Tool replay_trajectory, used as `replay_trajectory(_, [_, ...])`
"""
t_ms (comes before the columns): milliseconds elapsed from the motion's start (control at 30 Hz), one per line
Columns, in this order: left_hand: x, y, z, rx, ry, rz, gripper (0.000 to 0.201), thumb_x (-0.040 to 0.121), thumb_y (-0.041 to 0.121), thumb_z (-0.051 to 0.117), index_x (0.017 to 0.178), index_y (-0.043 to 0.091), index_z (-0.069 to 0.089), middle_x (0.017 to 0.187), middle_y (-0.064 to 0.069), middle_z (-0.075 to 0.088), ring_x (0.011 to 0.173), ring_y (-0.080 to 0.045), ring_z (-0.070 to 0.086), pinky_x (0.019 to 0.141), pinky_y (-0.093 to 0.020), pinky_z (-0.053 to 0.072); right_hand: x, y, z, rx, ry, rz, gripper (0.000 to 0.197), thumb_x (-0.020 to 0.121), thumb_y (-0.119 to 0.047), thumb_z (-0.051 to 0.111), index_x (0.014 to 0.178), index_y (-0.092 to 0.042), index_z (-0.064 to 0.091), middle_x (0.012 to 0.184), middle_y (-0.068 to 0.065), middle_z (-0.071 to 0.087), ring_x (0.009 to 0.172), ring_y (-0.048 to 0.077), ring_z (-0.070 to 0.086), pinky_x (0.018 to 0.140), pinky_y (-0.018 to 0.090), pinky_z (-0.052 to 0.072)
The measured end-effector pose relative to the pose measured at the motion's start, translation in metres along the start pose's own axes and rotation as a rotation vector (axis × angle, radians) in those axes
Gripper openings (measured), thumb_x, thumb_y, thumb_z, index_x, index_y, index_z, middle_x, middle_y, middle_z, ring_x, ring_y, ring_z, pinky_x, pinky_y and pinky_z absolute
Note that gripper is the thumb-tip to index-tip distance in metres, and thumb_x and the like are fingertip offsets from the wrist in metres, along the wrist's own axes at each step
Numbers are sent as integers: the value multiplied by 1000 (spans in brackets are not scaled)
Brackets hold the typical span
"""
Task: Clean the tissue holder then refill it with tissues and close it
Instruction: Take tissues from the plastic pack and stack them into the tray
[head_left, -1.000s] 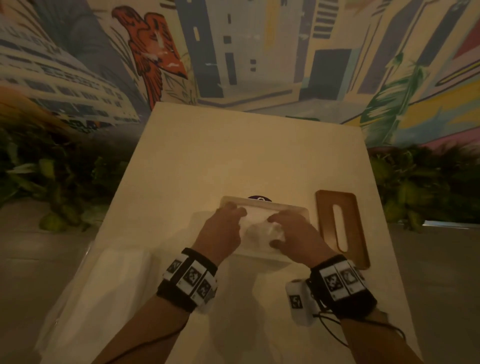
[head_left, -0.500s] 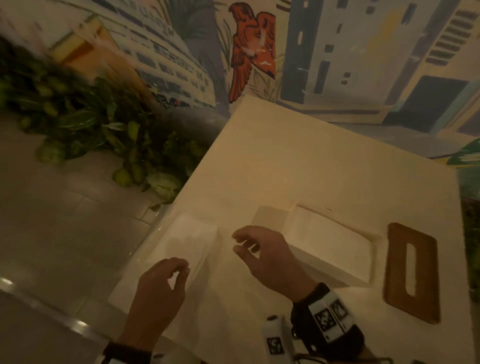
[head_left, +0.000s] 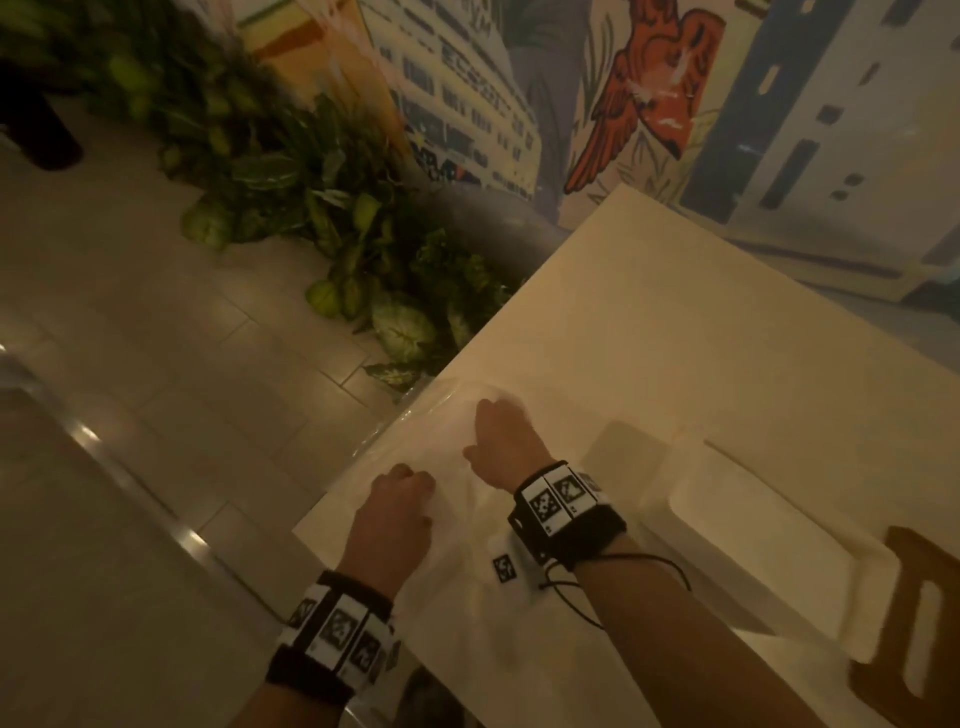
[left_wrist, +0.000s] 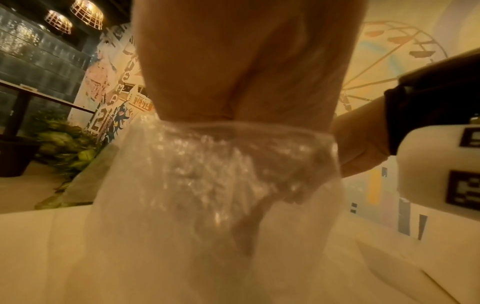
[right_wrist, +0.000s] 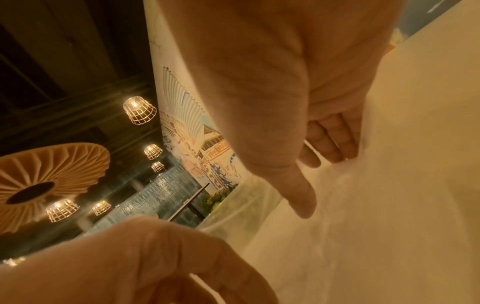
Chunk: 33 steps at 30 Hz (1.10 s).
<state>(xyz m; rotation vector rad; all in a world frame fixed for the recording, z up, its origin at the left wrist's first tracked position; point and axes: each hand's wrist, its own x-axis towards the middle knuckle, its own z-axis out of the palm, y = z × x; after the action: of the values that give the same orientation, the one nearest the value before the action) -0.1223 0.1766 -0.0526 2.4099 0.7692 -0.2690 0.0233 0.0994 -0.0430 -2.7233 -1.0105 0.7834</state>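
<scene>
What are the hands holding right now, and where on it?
Both hold the plastic tissue pack: the left hand grips inside its open near end, the right hand grips its far part.

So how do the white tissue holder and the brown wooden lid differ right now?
The white rectangular tissue holder is an open tray with raised walls, nothing visible inside; the brown wooden lid is a flat board with a long slot. The holder lies nearer the hands, the lid at the right edge of the frame. Both rest untouched on the cream table.
</scene>
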Motion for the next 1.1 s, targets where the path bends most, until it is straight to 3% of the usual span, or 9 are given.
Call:
replay_trajectory(133, [1, 3, 0, 22, 0, -19, 36, 87, 10, 60, 120, 23, 58, 125, 4, 51, 113, -17, 47, 90, -28, 45, 6, -9, 10, -123, 71, 41, 48, 88, -27, 65, 124, -4, 45, 124, 14, 54, 113, 30, 54, 95, 39, 45])
replay_trajectory(400, [2, -4, 1, 19, -18, -2, 39, 88, 16, 61, 126, 26, 56, 129, 5, 49, 116, -17, 45, 95, -28, 41, 5, -19, 17, -224, 206, 107, 55, 84, -27, 71, 126, -5, 42, 124, 15, 53, 113, 33, 53, 97, 41, 44])
replay_trajectory(533, [4, -6, 2, 21, -23, 14, 41, 88, 17, 61, 128, 26, 54, 131, 5, 48, 117, -16, 45, 97, -29, 41, -2, -20, 16, -98, 261, 85, 52, 86, -22, 68, 129, -8, 41, 125, 11, 54, 114, 30, 53, 99, 39, 43])
replay_trajectory(700, [5, -10, 4, 31, -23, 30, 38, 88, 20, 62, 125, 26, 56, 129, 6, 50, 114, -15, 48, 98, -29, 44, -8, -17, 8, 340, 68, 169, 62, 81, -35, 73, 133, -15, 45, 131, 5, 52, 120, 25, 51, 100, 36, 44])
replay_trajectory(800, [4, -11, 3, 45, -35, 43, 39, 87, 22, 62, 125, 25, 55, 129, 5, 50, 114, -15, 49, 97, -29, 45, -7, -16, 10, 331, -24, 136, 61, 85, -42, 68, 135, -13, 48, 135, 6, 51, 125, 25, 48, 104, 37, 41])
replay_trajectory(900, [3, -11, -2, -74, -32, -17, 37, 85, 27, 66, 118, 24, 49, 117, 8, 51, 103, -12, 52, 86, -26, 46, -12, -17, 10, 288, 10, 62, 48, 95, -32, 56, 138, -13, 46, 140, 7, 49, 130, 26, 44, 109, 36, 34])
replay_trajectory(1000, [5, -13, -14, -319, 76, -33, 43, 76, 28, 76, 103, 26, 42, 100, 9, 51, 85, -12, 56, 69, -25, 49, -26, -17, 4, 281, 91, -61, 34, 98, -22, 51, 130, -12, 55, 127, 7, 60, 118, 26, 54, 99, 34, 42])
replay_trajectory(1100, [9, -13, -28, -409, 207, 64, 62, 65, 28, 85, 110, 25, 42, 103, 7, 46, 85, -10, 51, 69, -20, 45, -47, -18, -4, 286, 138, -201, 20, 97, -17, 52, 113, -13, 62, 109, 6, 67, 99, 25, 62, 79, 29, 47])
